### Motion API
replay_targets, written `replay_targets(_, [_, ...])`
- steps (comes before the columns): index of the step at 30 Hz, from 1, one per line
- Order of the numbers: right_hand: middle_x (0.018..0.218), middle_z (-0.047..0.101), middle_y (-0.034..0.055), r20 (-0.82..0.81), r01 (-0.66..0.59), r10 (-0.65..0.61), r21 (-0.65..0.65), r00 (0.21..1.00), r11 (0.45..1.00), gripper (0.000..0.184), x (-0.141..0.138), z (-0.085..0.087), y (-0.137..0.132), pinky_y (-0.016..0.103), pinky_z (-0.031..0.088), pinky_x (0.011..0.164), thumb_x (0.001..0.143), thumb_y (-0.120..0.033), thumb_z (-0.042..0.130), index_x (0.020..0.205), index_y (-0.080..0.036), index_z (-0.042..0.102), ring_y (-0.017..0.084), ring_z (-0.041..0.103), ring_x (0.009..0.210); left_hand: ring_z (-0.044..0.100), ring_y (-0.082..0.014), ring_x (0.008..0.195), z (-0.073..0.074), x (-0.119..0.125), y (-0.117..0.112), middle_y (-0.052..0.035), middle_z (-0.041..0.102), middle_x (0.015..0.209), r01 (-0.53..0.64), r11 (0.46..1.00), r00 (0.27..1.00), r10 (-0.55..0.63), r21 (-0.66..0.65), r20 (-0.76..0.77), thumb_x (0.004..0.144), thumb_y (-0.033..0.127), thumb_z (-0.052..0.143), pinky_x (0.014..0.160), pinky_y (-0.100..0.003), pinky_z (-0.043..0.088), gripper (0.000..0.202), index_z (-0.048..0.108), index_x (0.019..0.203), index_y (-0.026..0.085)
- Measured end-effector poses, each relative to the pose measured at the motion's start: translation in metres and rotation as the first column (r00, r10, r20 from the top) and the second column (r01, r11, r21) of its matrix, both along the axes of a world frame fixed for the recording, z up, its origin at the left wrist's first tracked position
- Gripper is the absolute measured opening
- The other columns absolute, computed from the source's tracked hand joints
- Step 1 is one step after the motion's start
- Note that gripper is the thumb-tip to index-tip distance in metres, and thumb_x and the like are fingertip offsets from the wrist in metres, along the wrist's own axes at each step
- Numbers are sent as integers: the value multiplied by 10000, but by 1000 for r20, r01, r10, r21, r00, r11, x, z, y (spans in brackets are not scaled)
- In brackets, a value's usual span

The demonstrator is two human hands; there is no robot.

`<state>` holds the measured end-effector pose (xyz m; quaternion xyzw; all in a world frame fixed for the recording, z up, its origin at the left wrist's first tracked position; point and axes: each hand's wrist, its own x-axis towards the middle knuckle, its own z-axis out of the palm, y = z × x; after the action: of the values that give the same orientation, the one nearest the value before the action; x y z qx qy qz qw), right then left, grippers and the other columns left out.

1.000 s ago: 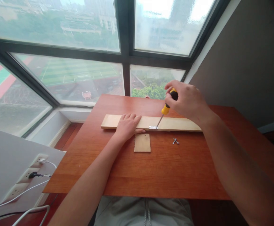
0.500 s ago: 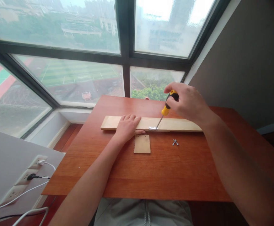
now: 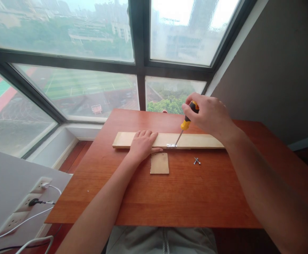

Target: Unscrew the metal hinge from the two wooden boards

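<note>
A pale wooden plank [image 3: 196,140] lies lengthwise across the table. My left hand [image 3: 142,143] grips it left of its middle, fingers over the top to the far edge and thumb along the near edge. A small metal hinge-like bracket [image 3: 171,145] sits at the plank's near edge, right of that thumb. In my right hand [image 3: 209,113] is a screwdriver [image 3: 186,124] with a yellow and black handle, thumb and fingers around its upper part. The screwdriver leans, its tip at the bracket's right end; whether a screw is under it is too small to tell.
On the reddish-brown table [image 3: 185,197], a small square wooden piece [image 3: 159,163] lies before the plank. Several crossed screws [image 3: 197,161] lie to its right. Windows stand behind the table. Wall sockets [image 3: 26,203] with plugged-in cables are at lower left.
My right thumb and fingers have shifted on the screwdriver's handle, the thumb now further left. The tip stays at the bracket. My left hand holds its place; the whole view has shifted slightly.
</note>
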<state>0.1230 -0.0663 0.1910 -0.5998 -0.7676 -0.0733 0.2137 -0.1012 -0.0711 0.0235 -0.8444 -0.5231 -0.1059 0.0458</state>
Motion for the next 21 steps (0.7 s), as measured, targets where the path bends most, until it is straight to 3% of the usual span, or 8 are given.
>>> replay_targets(3, [720, 672, 51, 20, 36, -37, 23, 999, 999, 306, -1, 0, 1, 324, 322, 578, 900, -509, 497, 895, -264, 680, 226, 583, 672, 547, -304, 1095, 0, 0, 0, -127, 628, 1177, -3, 1000, 1000, 4, -1, 4, 836, 732, 532, 953, -404, 364, 682, 546, 1294, 227])
replay_targets(6, [810, 703, 51, -21, -50, 50, -8, 999, 999, 200, -2, 1, 1, 326, 359, 603, 867, -364, 530, 962, -258, 670, 221, 597, 718, 547, -297, 1109, 0, 0, 0, -122, 627, 1177, -4, 1000, 1000, 4, -7, 11, 851, 714, 530, 960, -396, 358, 652, 542, 1295, 237])
replay_targets(9, [947, 714, 58, -63, -159, 156, -44, 986, 986, 227, -2, 3, 1, 320, 393, 633, 818, -287, 551, 1021, -245, 644, 218, 610, 796, 546, -294, 1121, 0, 0, 1, -119, 624, 1180, -6, 1000, 1000, 6, -11, 20, 854, 705, 535, 966, -391, 355, 643, 536, 1300, 242])
replay_targets(15, [799, 696, 50, 28, -13, 12, 27, 1000, 1000, 225, -3, 2, 0, 331, 343, 595, 877, -433, 530, 919, -259, 665, 227, 594, 705, 547, -293, 1125, 0, 0, 1, -118, 622, 1182, -2, 1000, 1000, 2, -10, 16, 840, 720, 540, 972, -388, 356, 663, 539, 1296, 238])
replay_targets(19, [935, 727, 49, -18, -97, 96, -38, 995, 995, 224, -3, 5, -1, 327, 371, 615, 826, -332, 570, 1018, -260, 661, 231, 621, 793, 547, -293, 1122, 0, 0, 0, -120, 621, 1187, -2, 1000, 1000, 2, -4, 11, 829, 721, 557, 973, -388, 358, 679, 538, 1300, 232])
replay_targets(21, [971, 727, 56, -19, -100, 99, -43, 995, 994, 218, -2, 6, -2, 330, 375, 618, 840, -358, 559, 1005, -261, 664, 236, 622, 807, 549, -294, 1116, 0, 0, 0, -120, 620, 1188, -5, 1000, 1000, 5, -7, 10, 822, 720, 569, 974, -391, 358, 682, 538, 1301, 234])
